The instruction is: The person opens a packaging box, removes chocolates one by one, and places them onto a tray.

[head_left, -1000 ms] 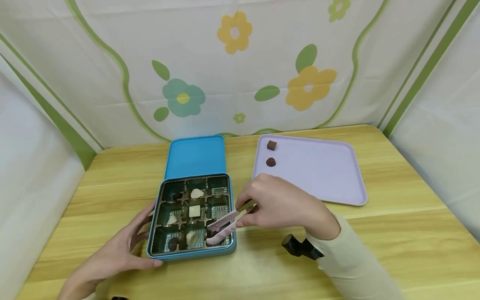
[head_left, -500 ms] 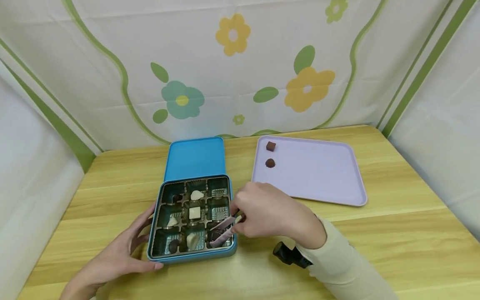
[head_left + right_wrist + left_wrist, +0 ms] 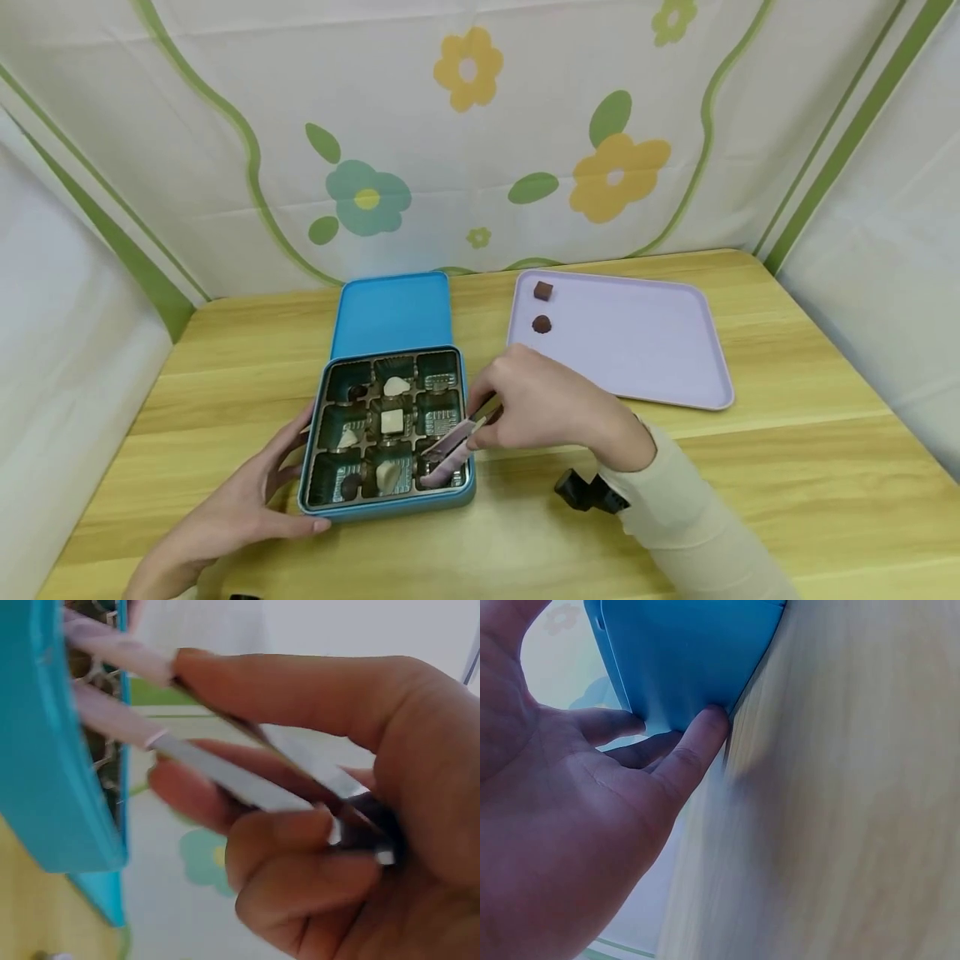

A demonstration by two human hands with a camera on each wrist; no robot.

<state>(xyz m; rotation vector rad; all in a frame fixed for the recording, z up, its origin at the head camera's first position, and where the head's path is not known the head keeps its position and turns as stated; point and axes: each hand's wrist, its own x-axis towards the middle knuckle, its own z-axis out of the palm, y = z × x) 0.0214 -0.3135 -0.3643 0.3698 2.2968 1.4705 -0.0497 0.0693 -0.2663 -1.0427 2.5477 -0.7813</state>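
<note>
A square blue tin holds a divided insert with dark and white chocolates. The fingers of my left hand touch the tin's left side, and the thumb lies at its front left corner. In the left wrist view the fingertips press on the blue wall. My right hand grips pink-tipped tongs, pinching their metal arms between thumb and fingers. The tongs' tips dip into the front right compartment and stand a little apart. Whatever lies between them is mostly hidden. A white square chocolate sits in the middle compartment.
Behind the tin lies its flat blue lid. A lilac tray stands at the back right, with a square brown chocolate and a round ridged one near its left edge. A floral cloth hangs behind the table.
The tongs dipped deeper into the front right compartment, then my right hand rose slightly. Their tips stand closer together than a second ago. My left hand stays at the tin's corner.
</note>
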